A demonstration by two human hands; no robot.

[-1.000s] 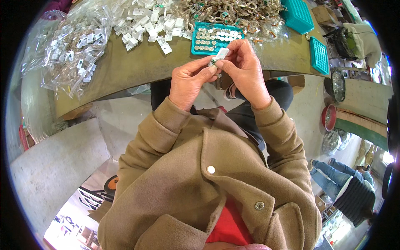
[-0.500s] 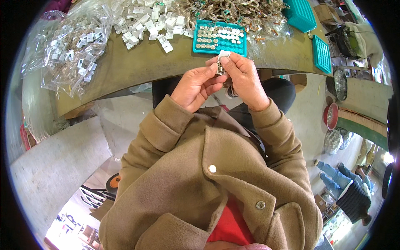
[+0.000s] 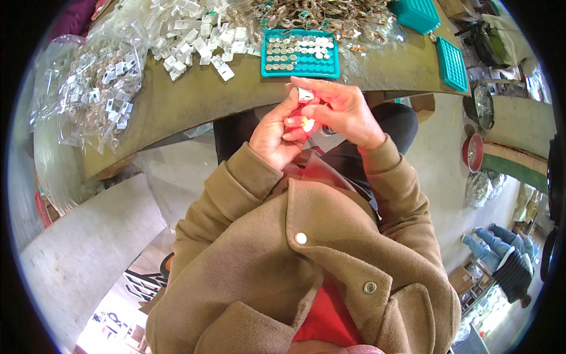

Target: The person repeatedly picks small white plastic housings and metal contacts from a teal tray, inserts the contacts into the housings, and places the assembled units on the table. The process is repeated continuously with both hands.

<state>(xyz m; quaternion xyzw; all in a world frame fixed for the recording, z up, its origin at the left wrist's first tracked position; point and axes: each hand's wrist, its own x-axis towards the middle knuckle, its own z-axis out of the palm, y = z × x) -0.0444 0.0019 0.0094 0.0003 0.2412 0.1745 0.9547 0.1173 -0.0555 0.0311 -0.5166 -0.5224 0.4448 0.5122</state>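
Observation:
Both hands meet just off the table's front edge, around a small white plastic battery case [image 3: 305,95] with a dark slot in it. My left hand [image 3: 274,134] has its thumb against the case, its fingers curled below. My right hand [image 3: 352,113] grips from the other side, thumb and fingers closing in on the case. Between the fingers beneath it shines a bright yellow light [image 3: 308,124], which tints the skin and coat red. What emits the light is mostly covered by fingers. Beyond the hands, a turquoise tray [image 3: 318,75] bears rows of silver button cells [image 3: 280,59].
White cases [image 3: 200,46] lie heaped at the back left, beside a clear bag of parts [image 3: 97,88]. Clear and brownish strands [image 3: 318,15] cover the back middle. Stacked turquoise trays [image 3: 418,17] and a single tray [image 3: 453,65] sit right. Another person [image 3: 513,271] is in the background.
A bright light has come on between my fingers. Both hands have moved slightly down and toward me, and the silver cells seen under the case before are now hidden.

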